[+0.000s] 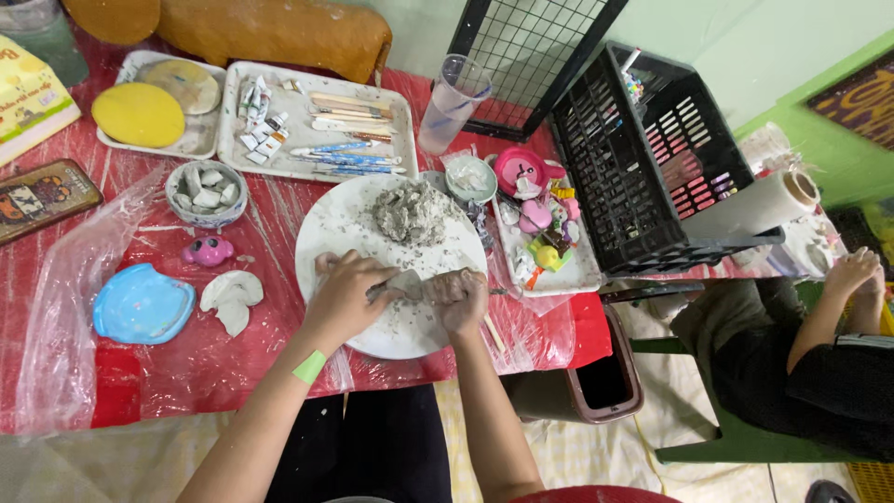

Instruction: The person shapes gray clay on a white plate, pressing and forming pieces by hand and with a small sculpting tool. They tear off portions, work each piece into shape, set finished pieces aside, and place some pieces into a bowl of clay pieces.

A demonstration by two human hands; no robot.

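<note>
A: What were the hands on?

B: Both over a round white plate (335, 228) on the red plastic-covered worktop (186, 363). The left hand (343, 300) gripped a thin tool (380, 289); the right hand (456, 300), clay-smeared, closed on a small grey lump (406, 281).

A: And the rest of the clay?

B: A crumbly grey mound (412, 212) sat at the plate's far edge. A black crate (643, 158) crowded the right; a blue dish (142, 304) lay to the left.

- Yellow printed carton (28, 98) — far left edge of the red table, corner cut off by the frame.
- Small paint tubes (261, 121) with white labels, heaped on the white tray.
- Dark wall sign (861, 98) with orange lettering — upper right.
</note>
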